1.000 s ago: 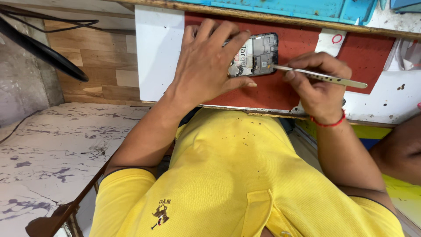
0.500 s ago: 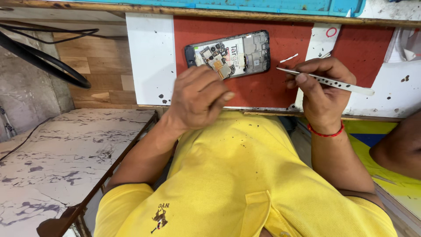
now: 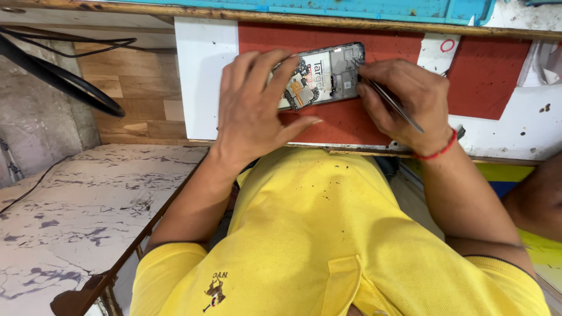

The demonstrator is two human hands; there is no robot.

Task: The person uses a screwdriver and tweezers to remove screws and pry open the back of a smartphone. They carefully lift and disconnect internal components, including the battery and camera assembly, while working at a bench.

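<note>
Left hand (image 3: 253, 108): lies palm down on the left end of the opened phone (image 3: 323, 76), fingers spread apart and slightly curled. The fingertips press on the phone's left part and cover it; the thumb points right, flat on the red mat (image 3: 351, 120) just below the phone.
Right hand (image 3: 404, 99): fingers bunched together and pinched on the tweezers (image 3: 391, 105), thumb and forefinger closed on the shaft. A red thread bracelet (image 3: 436, 151) circles the wrist.
Tweezers: a thin metal pair, slanting from the heel of the right hand up and left through the fingers. The tip sits just past the fingertips, at the right end of the phone; whether it touches a part there I cannot tell.
Opened phone: lies lengthwise on the red mat between the two hands, back cover off, boards and dark shields showing. Its left end is under the left fingers, its right end just beside the right fingertips.
Red mat: under both hands and the phone, on a white board (image 3: 205, 76) that runs out past the left hand's little finger.
Bench edge (image 3: 351, 20): a wooden strip with a blue tray behind it, beyond all the fingertips.
Yellow shirt (image 3: 328, 234): fills the near side, below both wrists.
Black cable (image 3: 70, 82): loops well left of the left hand.
</note>
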